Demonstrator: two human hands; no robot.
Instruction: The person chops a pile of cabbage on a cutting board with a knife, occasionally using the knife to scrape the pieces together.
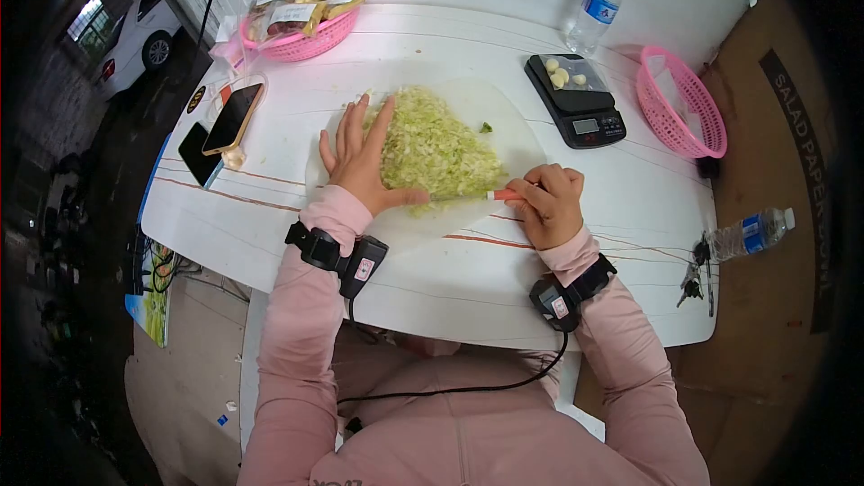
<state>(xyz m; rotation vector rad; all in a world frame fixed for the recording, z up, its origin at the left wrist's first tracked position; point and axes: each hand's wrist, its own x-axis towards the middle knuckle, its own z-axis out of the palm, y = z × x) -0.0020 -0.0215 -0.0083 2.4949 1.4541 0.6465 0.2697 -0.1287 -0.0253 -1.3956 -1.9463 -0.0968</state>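
Note:
A heap of finely chopped pale green vegetable (438,146), perhaps cabbage, lies on a thin translucent cutting mat (517,121). Along the heap's left edge rests my left hand (362,162), fingers spread and thumb pointing right near the bottom of the pile. My right hand (547,207) is closed around the orange-red handle of a knife (504,195). The knife's blade points left along the near edge of the heap, mostly hidden by the pieces. One darker green scrap (486,128) sits apart on the heap's right.
Two phones (234,119) lie at the left. A pink basket (310,40) of bagged food stands at the back. To the right are a black scale (574,101) with bagged garlic cloves, another pink basket (681,101), water bottles (594,11) and keys (691,281).

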